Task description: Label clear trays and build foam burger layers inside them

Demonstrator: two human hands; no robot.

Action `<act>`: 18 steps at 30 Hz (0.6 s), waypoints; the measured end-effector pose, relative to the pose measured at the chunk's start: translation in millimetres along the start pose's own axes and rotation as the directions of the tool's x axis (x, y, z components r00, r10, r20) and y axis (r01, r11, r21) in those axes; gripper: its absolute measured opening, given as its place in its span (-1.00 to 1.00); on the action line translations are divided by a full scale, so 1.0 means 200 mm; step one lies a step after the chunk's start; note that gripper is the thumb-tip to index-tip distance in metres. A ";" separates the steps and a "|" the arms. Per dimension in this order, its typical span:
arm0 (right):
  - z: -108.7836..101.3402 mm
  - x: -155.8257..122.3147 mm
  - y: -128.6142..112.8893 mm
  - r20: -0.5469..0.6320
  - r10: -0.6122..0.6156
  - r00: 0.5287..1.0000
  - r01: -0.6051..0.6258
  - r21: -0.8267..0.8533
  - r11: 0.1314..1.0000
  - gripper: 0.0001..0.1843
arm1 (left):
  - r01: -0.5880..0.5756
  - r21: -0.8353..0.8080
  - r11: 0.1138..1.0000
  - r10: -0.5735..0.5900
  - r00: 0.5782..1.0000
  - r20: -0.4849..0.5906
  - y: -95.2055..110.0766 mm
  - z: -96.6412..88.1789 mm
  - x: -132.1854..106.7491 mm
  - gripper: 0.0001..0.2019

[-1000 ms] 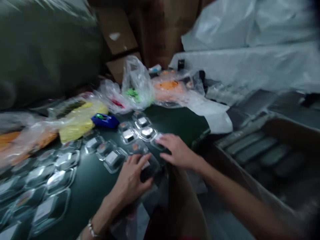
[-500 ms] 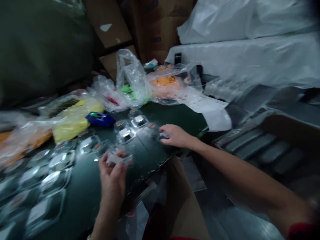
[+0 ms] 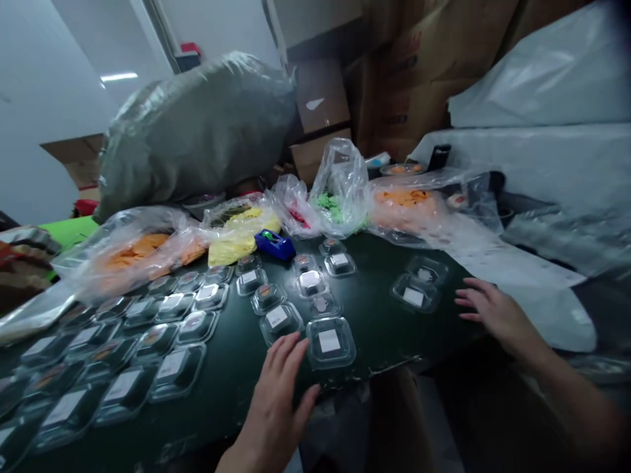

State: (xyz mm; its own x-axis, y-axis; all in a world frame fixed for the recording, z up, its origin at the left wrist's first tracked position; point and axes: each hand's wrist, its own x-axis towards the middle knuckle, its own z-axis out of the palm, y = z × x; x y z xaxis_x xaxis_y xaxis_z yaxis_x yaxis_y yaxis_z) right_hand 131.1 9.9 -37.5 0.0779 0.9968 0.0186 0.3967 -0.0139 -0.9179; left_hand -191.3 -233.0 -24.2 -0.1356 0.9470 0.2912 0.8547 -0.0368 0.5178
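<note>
The left hand (image 3: pixel 276 410) lies palm down on the dark green bench (image 3: pixel 374 315) near its front edge, its fingers (image 3: pixel 288 351) spread wide and holding nothing. Their tips rest just beside a clear plastic box (image 3: pixel 330 341) with a white label inside, which sits flat on the bench close to the edge. Whether a fingertip touches its rim I cannot tell. The right hand (image 3: pixel 493 315) lies flat at the right end of the bench, its fingers (image 3: pixel 468 303) open and empty, near a labelled clear box (image 3: pixel 414 295).

More such boxes stand in rows (image 3: pixel 148 335) across the left of the bench and in a cluster (image 3: pixel 296 289) at the middle. Behind them lie an orange bag (image 3: pixel 133 253), a yellow bag (image 3: pixel 241 230), a green bag (image 3: pixel 335 203) and a second orange bag (image 3: pixel 404 200), all of clear plastic, with a small blue object (image 3: pixel 275 244) just beside the yellow bag. A large grey sack (image 3: pixel 197 131) and cardboard cartons (image 3: pixel 320 98) stand at the back
</note>
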 end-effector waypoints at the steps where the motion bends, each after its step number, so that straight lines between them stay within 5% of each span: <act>1: 0.02 -0.01 -0.03 -0.057 -0.175 0.983 0.164 -0.162 0.973 -0.68 | -0.079 0.069 0.995 0.076 0.996 0.044 0.02 0.03 0.05 -0.50; 2: 0.07 -0.03 -0.07 -0.058 -0.369 0.927 0.335 -0.306 0.891 -0.66 | -0.137 0.117 0.984 0.124 0.986 0.108 0.05 0.07 0.11 -0.53; 4: 0.22 -0.07 -0.18 0.123 -0.643 0.756 0.634 -0.383 0.672 -0.60 | -0.193 0.169 0.967 0.149 0.959 0.241 0.13 0.13 0.20 -0.59; 6: 0.41 -0.08 -0.32 0.355 -0.688 0.633 0.772 -0.353 0.528 -0.61 | -0.209 0.174 0.962 0.149 0.940 0.308 0.20 0.15 0.27 -0.62; 10: 0.76 0.04 -0.54 0.689 -0.388 0.612 0.783 -0.460 0.418 -0.42 | -0.244 0.099 0.965 0.215 0.947 0.240 0.19 0.01 0.43 -0.46; 14: 0.94 0.23 -0.62 0.802 -0.249 0.543 0.817 -0.435 0.378 -0.18 | -0.079 0.167 0.983 0.061 0.992 0.111 -0.06 -0.18 0.75 -0.63; 16: 0.98 0.30 -0.62 0.836 -0.191 0.515 0.823 -0.419 0.384 -0.22 | -0.151 0.223 0.963 0.092 0.962 0.256 -0.18 -0.20 0.91 -0.51; 18: 0.99 0.33 -0.62 0.836 -0.170 0.522 0.813 -0.427 0.395 -0.38 | -0.326 0.228 0.918 0.190 0.862 0.470 -0.26 -0.15 1.03 -0.40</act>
State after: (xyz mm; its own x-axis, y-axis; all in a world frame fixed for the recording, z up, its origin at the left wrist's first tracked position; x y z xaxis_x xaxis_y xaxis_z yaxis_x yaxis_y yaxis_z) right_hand -94.8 92.5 -0.6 -0.7914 0.5885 -0.1652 0.6108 0.7715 -0.1778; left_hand -279.9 -46.3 33.2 0.2809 0.9593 -0.0289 0.9425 -0.2700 0.1971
